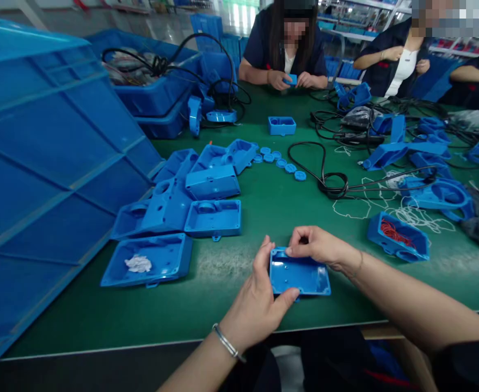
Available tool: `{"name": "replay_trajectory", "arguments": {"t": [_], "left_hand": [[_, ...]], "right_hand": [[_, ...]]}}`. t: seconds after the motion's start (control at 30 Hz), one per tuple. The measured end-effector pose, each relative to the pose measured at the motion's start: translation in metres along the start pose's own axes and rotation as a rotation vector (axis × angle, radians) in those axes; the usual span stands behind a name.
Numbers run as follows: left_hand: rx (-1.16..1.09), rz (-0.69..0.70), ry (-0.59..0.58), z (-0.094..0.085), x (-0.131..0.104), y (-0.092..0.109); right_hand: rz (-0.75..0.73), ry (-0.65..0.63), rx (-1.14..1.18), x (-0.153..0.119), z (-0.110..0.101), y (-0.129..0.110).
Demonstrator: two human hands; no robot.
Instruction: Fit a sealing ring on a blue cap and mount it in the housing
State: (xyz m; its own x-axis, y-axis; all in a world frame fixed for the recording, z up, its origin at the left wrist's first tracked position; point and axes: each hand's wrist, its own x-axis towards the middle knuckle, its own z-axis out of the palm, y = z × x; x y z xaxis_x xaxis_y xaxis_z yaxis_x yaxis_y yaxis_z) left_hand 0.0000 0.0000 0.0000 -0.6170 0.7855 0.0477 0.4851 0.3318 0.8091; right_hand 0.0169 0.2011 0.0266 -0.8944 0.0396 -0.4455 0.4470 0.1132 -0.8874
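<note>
Glossy blue plastic rectangular shell [300, 275] on green felt mat [264, 201], both hands' [256, 302] [321, 247] fingers pinching its rim.

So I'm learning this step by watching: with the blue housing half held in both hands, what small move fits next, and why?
Probably lower the blue housing half flat onto the green mat. The left hand grips its near-left corner while the right hand pinches at its far edge, so resting it would steady that fingertip work.
</note>
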Motion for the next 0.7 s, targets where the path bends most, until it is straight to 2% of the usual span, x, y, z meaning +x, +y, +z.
{"name": "replay_trajectory", "arguments": {"t": [0.17,0.43,0.63,0.7], "left_hand": [[-0.024,0.023,0.022,0.002,0.0,-0.003],[-0.1,0.047,0.031,0.002,0.002,-0.003],[-0.09,0.039,0.073,-0.006,0.005,-0.002],[-0.09,0.059,0.06,-0.008,0.008,-0.003]], "right_hand": [[0.02,-0.03,-0.137,0.009,0.006,-0.005],[0.049,0.021,-0.47,0.016,0.011,-0.023],[-0.165,0.253,-0.89,-0.007,0.031,-0.027],[-0.24,0.277,-0.956,-0.016,0.039,-0.024]]}}
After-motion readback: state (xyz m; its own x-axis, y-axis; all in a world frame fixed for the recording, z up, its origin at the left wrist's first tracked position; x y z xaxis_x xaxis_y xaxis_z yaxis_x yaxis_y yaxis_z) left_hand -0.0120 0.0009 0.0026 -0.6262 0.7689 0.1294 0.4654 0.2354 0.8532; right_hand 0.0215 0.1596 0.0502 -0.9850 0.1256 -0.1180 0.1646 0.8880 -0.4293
